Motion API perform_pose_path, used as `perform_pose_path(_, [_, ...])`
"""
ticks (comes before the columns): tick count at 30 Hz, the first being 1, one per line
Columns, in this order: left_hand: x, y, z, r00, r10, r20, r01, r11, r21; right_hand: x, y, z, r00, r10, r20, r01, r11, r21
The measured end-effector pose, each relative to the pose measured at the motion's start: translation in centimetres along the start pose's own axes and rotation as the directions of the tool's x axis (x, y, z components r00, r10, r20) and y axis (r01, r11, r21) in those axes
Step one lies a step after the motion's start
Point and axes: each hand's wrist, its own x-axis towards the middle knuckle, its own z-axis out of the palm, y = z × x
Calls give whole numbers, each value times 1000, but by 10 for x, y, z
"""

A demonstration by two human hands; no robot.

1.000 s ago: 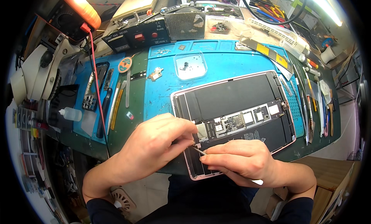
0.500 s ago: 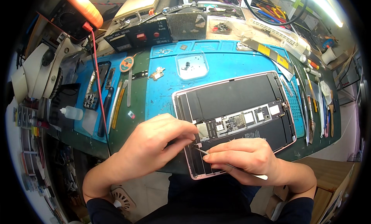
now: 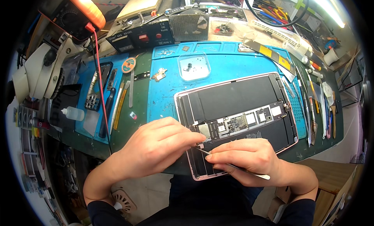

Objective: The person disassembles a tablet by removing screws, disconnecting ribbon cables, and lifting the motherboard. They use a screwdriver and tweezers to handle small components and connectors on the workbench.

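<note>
An opened tablet with a pink frame lies on the bench, its dark batteries and long circuit board exposed. My right hand grips slim metal tweezers; their tip points at the tablet's lower left edge. My left hand is closed at that same edge, its index finger stretched over the frame and the other fingers curled beneath. Whatever sits between its fingertips is hidden. The tweezers' tip is close to those fingertips; contact cannot be made out.
Beyond the tablet, a clear tray of small parts stands on the blue mat. Metal hand tools line the right side. On the left are a squeeze bottle, a screwdriver, and an orange multimeter with a hanging red lead.
My left index finger has stretched further right over the tablet's edge, and the left hand has shifted slightly. The right hand and tweezers have barely moved.
</note>
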Motion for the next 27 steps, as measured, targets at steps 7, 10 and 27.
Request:
perform_pose_path(7, [1, -2, 0, 999, -34, 28, 34, 999, -6, 0, 0, 1, 1000, 5, -7, -5, 1000, -5])
perform_pose_path(10, [3, -1, 1, 998, -60, 33, 60, 998, 20, 0, 0, 0, 1000, 9, -7, -9, 1000, -2])
perform_pose_path(27, [-12, -8, 7, 996, 41, -73, -42, 999, -8, -1, 3, 4, 999, -8, -48, 9, 1000, 24])
